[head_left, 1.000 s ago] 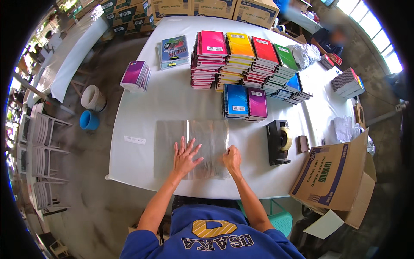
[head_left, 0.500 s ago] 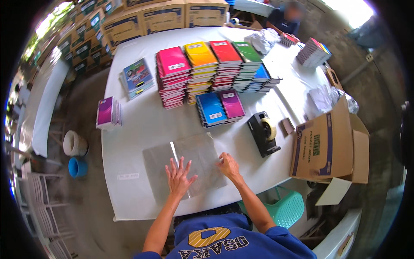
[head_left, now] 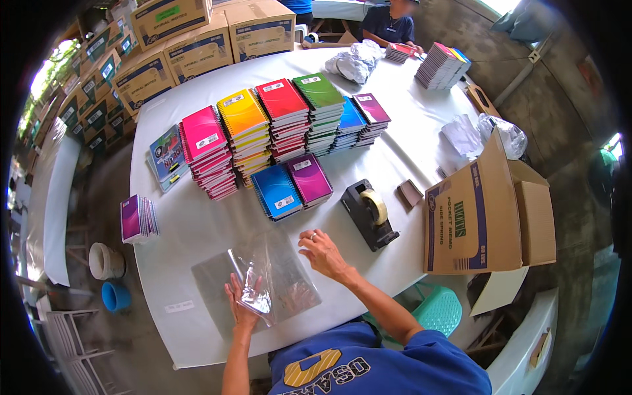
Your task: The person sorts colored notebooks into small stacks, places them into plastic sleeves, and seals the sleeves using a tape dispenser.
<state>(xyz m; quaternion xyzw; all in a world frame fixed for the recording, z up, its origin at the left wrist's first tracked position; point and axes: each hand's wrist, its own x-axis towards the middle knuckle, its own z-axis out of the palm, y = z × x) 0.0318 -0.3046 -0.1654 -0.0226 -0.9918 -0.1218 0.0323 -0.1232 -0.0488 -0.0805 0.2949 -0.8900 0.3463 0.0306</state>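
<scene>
A stack of clear plastic sheets [head_left: 296,289] lies flat on the white table before me, with a loose film [head_left: 253,280] raised and creased over its middle, shining in the light. My left hand [head_left: 242,306] has its fingers spread at the film's fold, the fingertips partly behind the plastic. At the right edge of the sheets is my right hand [head_left: 322,253], its fingers curled together; whether they pinch any plastic is too small to see. Beyond the sheets stand short piles of blue notebooks [head_left: 276,191] and purple notebooks [head_left: 309,180].
Taller spiral notebook piles, including pink [head_left: 203,133] and yellow [head_left: 243,113], stand behind. A black tape dispenser [head_left: 368,217] and an open cardboard box [head_left: 471,220] are to the right. Small purple notebooks [head_left: 135,219] sit at the left edge. A person [head_left: 388,26] sits across the table.
The view has shifted, so the table things sit lower and further left. A clear film has come up over the left fingers, which lay flat on the sheets before. My right hand remains curled.
</scene>
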